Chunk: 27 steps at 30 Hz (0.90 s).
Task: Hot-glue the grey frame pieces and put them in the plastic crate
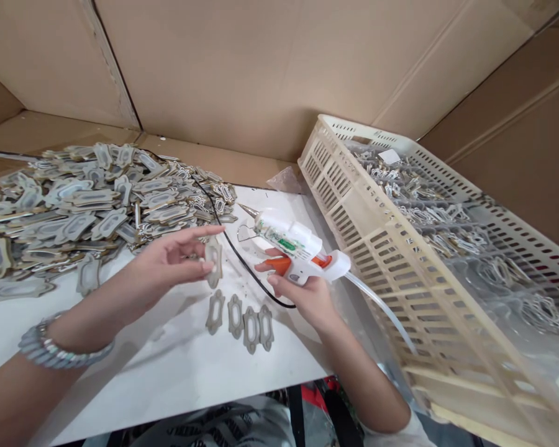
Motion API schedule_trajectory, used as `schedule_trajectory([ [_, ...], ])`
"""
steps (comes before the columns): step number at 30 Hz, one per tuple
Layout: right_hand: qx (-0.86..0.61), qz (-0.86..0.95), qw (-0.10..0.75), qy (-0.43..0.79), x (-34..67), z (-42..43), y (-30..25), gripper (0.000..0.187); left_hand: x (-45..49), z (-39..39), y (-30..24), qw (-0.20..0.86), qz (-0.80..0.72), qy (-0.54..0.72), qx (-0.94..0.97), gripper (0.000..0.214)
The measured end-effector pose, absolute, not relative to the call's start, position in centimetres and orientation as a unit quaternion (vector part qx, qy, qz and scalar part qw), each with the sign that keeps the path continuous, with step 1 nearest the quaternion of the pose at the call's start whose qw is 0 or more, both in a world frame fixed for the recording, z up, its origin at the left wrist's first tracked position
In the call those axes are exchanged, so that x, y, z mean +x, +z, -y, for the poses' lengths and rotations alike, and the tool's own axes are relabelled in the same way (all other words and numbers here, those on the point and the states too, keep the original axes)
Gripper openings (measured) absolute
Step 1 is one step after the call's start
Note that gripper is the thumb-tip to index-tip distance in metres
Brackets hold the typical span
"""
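My left hand [181,257] pinches a small grey metal label frame [214,264] between thumb and fingers, just above the white table. My right hand [307,295] is wrapped round the handle of a white hot glue gun [291,239] with an orange trigger; its nozzle points up and to the left, toward the pile. A clear glue stick [384,307] trails out of the gun's back end. Below my hands several label frames [235,316] lie in a loose row on the table. To the left spreads a big heap of similar label frames [74,211].
A cream plastic crate [368,223] on the right holds bags of small metal parts [489,270]. Cardboard walls [242,74] stand behind the white table [168,379]. A black cable [242,257] crosses between my hands. A crumpled clear bag [284,180] lies near the crate.
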State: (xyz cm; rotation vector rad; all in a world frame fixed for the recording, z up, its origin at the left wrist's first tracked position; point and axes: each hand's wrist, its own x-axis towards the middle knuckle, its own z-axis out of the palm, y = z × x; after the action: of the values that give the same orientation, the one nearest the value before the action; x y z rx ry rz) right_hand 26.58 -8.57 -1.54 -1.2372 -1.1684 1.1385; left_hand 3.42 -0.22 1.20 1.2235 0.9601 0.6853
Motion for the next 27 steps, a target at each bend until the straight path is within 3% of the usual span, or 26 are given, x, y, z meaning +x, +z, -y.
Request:
schedule_trajectory([
  [9,-0.572,0.622,0.406,0.348,26.5,9.1,-1.0,0.018,1.9,-1.1,2.4,0.543,-0.48,0.488,0.486,0.051],
  [17,-0.465,0.754,0.406,0.226,26.8,8.8,-2.7,0.015,2.3,-0.2,1.8,0.468,-0.473,0.51,0.545,0.04],
  [27,-0.45,0.765,0.399,0.228,26.8,8.8,-2.1,0.015,2.4,0.3,1.9,0.406,-0.462,0.512,0.599,0.036],
])
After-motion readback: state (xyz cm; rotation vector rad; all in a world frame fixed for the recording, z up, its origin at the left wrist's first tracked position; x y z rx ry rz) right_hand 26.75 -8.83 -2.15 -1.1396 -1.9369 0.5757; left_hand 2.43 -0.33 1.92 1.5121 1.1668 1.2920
